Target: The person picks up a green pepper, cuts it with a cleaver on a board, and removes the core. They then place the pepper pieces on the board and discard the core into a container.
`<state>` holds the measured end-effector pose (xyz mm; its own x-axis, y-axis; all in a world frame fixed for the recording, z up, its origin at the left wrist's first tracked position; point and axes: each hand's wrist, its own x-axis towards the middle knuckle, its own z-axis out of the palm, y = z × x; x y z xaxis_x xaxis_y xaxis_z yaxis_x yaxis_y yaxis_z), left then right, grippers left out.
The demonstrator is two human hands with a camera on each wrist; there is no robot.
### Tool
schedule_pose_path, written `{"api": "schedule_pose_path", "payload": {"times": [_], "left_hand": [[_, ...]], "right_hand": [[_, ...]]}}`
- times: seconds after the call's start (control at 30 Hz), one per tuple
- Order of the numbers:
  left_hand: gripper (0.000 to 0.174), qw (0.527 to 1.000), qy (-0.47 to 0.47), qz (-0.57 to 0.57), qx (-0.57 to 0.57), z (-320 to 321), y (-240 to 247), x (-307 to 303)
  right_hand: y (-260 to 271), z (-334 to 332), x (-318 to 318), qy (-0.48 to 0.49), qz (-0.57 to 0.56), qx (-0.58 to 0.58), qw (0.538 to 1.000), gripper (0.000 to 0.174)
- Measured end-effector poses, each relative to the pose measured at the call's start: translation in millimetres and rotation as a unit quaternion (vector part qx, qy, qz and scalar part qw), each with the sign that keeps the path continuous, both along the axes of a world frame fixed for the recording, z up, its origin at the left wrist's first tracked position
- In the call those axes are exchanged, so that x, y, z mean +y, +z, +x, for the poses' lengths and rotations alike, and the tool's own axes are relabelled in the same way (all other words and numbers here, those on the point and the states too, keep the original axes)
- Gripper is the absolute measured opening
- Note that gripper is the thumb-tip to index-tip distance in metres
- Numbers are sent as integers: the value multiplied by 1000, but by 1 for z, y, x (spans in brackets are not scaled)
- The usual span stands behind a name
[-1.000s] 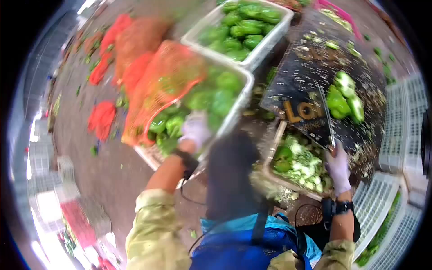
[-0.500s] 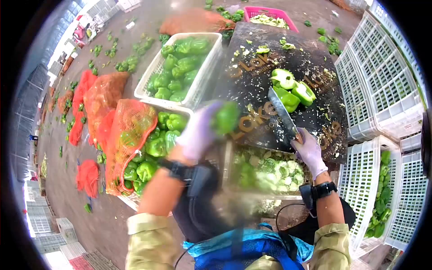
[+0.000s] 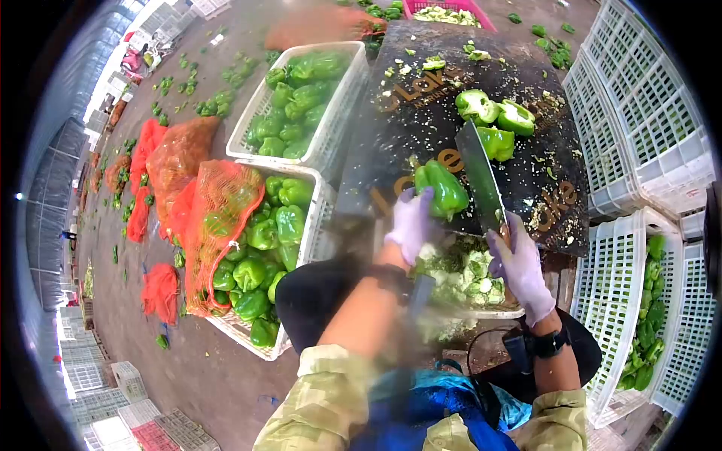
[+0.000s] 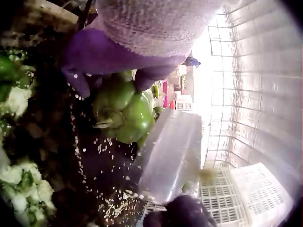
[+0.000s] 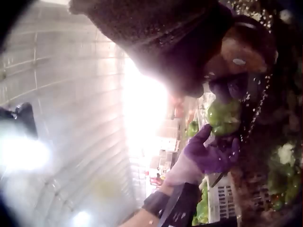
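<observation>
My gloved left hand (image 3: pixel 410 224) holds a whole green bell pepper (image 3: pixel 444 189) over the near edge of the black board (image 3: pixel 406 135). In the left wrist view the pepper (image 4: pixel 124 111) shows its stem, with purple fingertips around it. My gloved right hand (image 3: pixel 523 267) grips the wooden handle of a broad knife (image 3: pixel 481 177), its blade pointing away across the board, just right of the pepper. Beyond the blade lie cut pepper pieces (image 3: pixel 515 118), pale insides showing. The right wrist view shows the left hand (image 5: pixel 210 156) at the pepper, and the knife handle (image 5: pixel 244 52) up close.
Below the board's near edge sits a crate of pepper scraps (image 3: pixel 477 282). To the left are two white crates of whole peppers, one farther (image 3: pixel 335 150), one nearer (image 3: pixel 320 218) with a red mesh bag (image 3: pixel 218 233) over it. White crates (image 3: pixel 639 113) stack at the right.
My left hand has come from the near pepper crate over to the board, bringing a bell pepper. The right hand keeps the knife, whose blade now stands beside that pepper.
</observation>
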<state>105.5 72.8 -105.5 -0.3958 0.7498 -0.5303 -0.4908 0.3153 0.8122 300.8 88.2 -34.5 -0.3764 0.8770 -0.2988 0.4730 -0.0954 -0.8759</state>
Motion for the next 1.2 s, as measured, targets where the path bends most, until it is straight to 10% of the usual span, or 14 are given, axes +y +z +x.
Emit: {"api": "schedule_pose_path", "payload": {"times": [0.17, 0.7, 0.73, 1.0, 1.2], "left_hand": [[40, 999, -10, 38, -5, -5, -25, 2], [18, 994, 34, -22, 98, -19, -66, 30], [22, 992, 9, -74, 97, -21, -15, 20], [23, 998, 54, 29, 5, -16, -41, 20], [28, 972, 14, 107, -209, -34, -33, 36]], "right_hand": [[14, 16, -26, 126, 301, -134, 936, 42], [-10, -58, 44, 211, 160, -134, 955, 23], [-16, -59, 45, 205, 139, -163, 955, 24], [-79, -61, 31, 153, 263, -194, 933, 30], [-61, -41, 50, -5, 71, -26, 997, 29]]}}
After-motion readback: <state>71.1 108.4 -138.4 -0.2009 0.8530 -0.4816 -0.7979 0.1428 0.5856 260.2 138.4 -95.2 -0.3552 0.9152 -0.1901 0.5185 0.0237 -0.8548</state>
